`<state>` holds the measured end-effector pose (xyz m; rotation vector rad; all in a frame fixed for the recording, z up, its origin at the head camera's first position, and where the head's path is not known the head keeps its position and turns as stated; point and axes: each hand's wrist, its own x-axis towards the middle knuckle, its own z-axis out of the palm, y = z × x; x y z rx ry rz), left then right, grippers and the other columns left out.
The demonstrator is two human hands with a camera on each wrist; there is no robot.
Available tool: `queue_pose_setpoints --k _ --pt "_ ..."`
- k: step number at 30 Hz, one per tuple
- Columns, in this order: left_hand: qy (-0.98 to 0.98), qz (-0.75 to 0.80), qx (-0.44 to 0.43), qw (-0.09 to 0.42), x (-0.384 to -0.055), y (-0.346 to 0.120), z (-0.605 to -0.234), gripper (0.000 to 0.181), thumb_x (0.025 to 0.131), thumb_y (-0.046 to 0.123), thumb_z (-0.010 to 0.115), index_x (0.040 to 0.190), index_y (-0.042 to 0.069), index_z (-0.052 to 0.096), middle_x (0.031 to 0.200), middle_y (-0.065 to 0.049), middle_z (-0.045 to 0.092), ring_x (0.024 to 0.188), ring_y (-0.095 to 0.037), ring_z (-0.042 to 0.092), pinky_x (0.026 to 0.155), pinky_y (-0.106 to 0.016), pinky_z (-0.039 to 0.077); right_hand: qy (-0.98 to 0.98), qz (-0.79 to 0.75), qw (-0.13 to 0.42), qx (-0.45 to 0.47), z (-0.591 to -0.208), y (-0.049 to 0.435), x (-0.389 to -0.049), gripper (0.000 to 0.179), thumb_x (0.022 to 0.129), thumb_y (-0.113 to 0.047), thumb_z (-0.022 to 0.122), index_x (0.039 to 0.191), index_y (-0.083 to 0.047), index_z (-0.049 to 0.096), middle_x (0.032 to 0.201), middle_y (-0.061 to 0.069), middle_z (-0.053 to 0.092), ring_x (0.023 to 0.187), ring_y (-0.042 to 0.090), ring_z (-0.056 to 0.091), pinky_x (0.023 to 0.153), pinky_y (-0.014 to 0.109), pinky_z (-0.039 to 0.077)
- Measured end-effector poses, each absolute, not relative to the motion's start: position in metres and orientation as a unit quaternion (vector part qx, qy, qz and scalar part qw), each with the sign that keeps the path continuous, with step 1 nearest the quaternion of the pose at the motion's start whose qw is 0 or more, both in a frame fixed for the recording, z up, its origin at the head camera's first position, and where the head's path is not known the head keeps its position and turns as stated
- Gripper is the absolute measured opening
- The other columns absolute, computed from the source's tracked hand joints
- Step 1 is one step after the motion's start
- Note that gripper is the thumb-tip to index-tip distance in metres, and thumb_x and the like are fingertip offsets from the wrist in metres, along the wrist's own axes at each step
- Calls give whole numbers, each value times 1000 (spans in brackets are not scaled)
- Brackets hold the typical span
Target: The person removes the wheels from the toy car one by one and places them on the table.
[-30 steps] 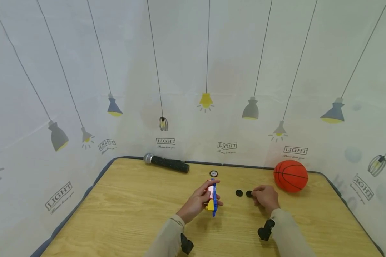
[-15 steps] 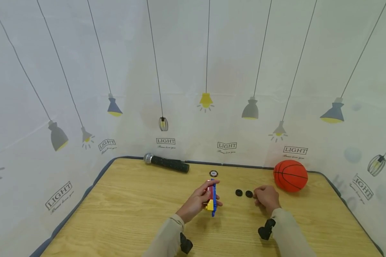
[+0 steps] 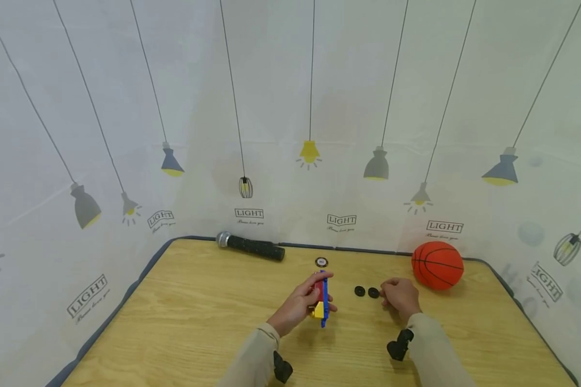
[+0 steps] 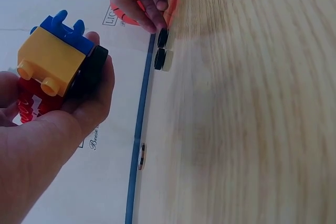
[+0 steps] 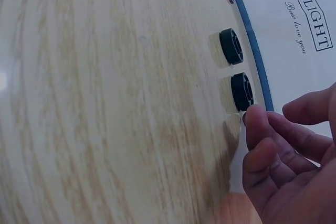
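Note:
My left hand [image 3: 294, 309] grips a small toy car [image 4: 55, 51] of building blocks above the table. The car has a blue chassis, a yellow block with round studs, a red part and a black wheel [image 4: 90, 73]; the fingers cover some of it. Two loose black toy wheels [image 3: 360, 291] lie flat, side by side with a small gap. My right hand [image 3: 401, 296] is low at the table, its fingers loosely bent. In the right wrist view, one fingertip [image 5: 256, 115] is at the edge of the nearer wheel [image 5: 242, 92], apparently touching it, with nothing pinched.
A round black-and-white chip [image 3: 321, 262] lies behind the left hand. Towards the back left is a black microphone [image 3: 256, 248] with a silver head. An orange-red basketball [image 3: 438, 265] sits beyond the right hand. Printed sheeting rises behind the wooden table [image 3: 189, 322].
The right hand's fingertips no longer cover the right-hand wheel, which has shifted slightly left towards the other one. The left hand keeps its hold on the toy car, nearly still.

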<state>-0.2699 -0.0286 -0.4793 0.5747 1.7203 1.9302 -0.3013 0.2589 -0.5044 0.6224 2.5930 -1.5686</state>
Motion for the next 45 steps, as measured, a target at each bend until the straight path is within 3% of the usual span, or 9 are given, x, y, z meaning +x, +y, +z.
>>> queue_pose_setpoints --k 11,19,28,36,45 --pt "628 707 215 243 -271 -27 -479 48 112 13 22 151 33 40 122 -19 54 111 -28 71 84 -25 55 865 -485 -4 126 -486 248 -296 30 99 -19 54 115 4 66 89 15 71 62 15 63 56 27 51" --pt "636 701 215 241 -272 -27 -482 45 111 17 28 151 35 40 128 -23 53 112 -28 70 86 -28 56 846 -523 -2 106 -465 230 -292 28 98 -20 58 111 2 67 83 9 71 62 15 65 57 29 52" --pt "656 699 191 209 -274 -28 -484 52 110 16 37 151 47 32 136 -29 51 116 -34 67 99 -42 55 830 -554 -1 61 -448 205 -282 23 100 -18 59 110 1 69 82 6 70 63 16 64 54 26 48" --pt "659 705 180 187 -273 -26 -483 51 109 17 41 149 48 35 139 -29 48 118 -39 66 107 -53 49 842 -539 -2 -6 -435 190 -268 21 100 -19 61 109 -2 70 86 11 70 64 15 61 54 25 49" --pt "668 709 156 161 -274 -24 -484 47 108 24 45 148 45 36 148 -28 42 115 -36 69 97 -46 56 866 -490 -28 -95 -440 178 -258 12 96 -15 67 104 -7 70 90 10 71 66 15 62 58 24 53"
